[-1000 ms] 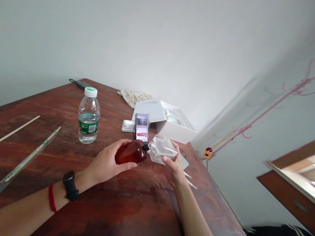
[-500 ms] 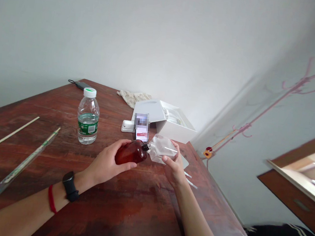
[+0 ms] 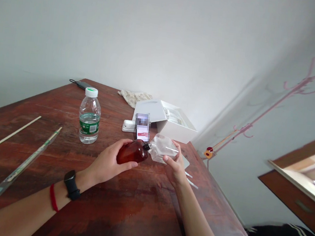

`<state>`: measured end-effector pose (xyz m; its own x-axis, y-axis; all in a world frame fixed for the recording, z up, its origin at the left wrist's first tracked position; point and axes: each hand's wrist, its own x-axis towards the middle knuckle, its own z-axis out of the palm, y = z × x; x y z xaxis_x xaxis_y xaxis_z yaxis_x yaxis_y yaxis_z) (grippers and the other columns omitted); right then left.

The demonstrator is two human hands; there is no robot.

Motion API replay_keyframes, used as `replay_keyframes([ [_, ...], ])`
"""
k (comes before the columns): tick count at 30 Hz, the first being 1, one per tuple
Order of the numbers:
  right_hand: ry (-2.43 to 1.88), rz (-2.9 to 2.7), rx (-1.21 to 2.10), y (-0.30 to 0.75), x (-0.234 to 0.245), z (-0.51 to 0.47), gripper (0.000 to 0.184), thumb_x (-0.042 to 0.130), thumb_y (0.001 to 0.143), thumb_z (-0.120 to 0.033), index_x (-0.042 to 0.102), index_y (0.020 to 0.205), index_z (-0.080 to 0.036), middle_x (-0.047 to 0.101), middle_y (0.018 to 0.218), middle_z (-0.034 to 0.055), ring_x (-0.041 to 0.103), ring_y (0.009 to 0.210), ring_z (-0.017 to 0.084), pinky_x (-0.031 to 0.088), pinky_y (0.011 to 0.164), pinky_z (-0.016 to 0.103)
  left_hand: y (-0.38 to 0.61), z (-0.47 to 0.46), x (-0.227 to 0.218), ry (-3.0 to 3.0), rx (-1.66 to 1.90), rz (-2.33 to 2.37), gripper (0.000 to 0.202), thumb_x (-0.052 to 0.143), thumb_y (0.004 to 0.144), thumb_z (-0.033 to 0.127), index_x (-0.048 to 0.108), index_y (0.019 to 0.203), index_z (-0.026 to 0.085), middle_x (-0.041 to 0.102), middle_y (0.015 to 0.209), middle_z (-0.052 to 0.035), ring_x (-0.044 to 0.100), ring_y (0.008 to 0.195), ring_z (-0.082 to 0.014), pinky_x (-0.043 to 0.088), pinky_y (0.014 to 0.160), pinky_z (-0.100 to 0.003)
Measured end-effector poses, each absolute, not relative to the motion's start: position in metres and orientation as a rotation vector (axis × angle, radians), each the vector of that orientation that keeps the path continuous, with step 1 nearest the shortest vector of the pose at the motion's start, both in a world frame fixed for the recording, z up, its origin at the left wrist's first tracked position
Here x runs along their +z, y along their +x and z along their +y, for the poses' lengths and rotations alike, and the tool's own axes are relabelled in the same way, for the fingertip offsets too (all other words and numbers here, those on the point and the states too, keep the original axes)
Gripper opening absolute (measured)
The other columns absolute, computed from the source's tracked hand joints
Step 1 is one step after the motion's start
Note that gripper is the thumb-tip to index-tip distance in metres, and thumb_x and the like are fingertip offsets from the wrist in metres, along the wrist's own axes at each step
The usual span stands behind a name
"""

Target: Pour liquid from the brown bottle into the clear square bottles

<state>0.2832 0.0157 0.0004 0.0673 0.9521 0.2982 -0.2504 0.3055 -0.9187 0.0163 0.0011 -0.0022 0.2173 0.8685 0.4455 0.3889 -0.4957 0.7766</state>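
Note:
My left hand (image 3: 114, 158) is wrapped round a brown bottle (image 3: 133, 152) with a black neck piece, tipped on its side with its mouth to the right. In my right hand (image 3: 175, 167) is a clear, faceted bottle (image 3: 163, 148), also lying sideways, its neck pointing left. The two necks meet mouth to mouth above the wooden table (image 3: 125, 212); whether liquid passes between them I cannot tell. Just behind the bottles a phone (image 3: 143, 128) stands propped upright. Left of my hands stands a capped water bottle (image 3: 89, 118) with a green label.
A white box (image 3: 176, 125) and a cloth (image 3: 133, 97) lie at the back by the wall. Wrapped chopsticks (image 3: 29, 161) and a bare stick (image 3: 7, 138) lie on the left. White sticks (image 3: 192, 183) lie beyond my right wrist. A pink coat rack (image 3: 274, 104) leans on the right.
Both hands hold the bottles neck to neck as before. The whole view has shifted very slightly; nothing was taken up or let go.

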Motion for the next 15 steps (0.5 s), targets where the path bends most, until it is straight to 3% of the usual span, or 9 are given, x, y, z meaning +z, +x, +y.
replay_keyframes([
  [15, -0.777, -1.118, 1.055, 0.2847, -0.0038, 0.0189, 0.065, 0.096, 0.063, -0.028, 0.063, 0.118, -0.030, 0.074, 0.120, 0.0018, 0.071, 0.107, 0.024, 0.056, 0.096, 0.039, 0.0150, 0.0012, -0.0004, 1.999, 1.178, 1.152, 0.064, 0.081, 0.084, 0.049, 0.056, 0.137, 0.023, 0.072, 0.136, -0.0118, 0.071, 0.121, -0.0340, 0.055, 0.107, -0.050],
])
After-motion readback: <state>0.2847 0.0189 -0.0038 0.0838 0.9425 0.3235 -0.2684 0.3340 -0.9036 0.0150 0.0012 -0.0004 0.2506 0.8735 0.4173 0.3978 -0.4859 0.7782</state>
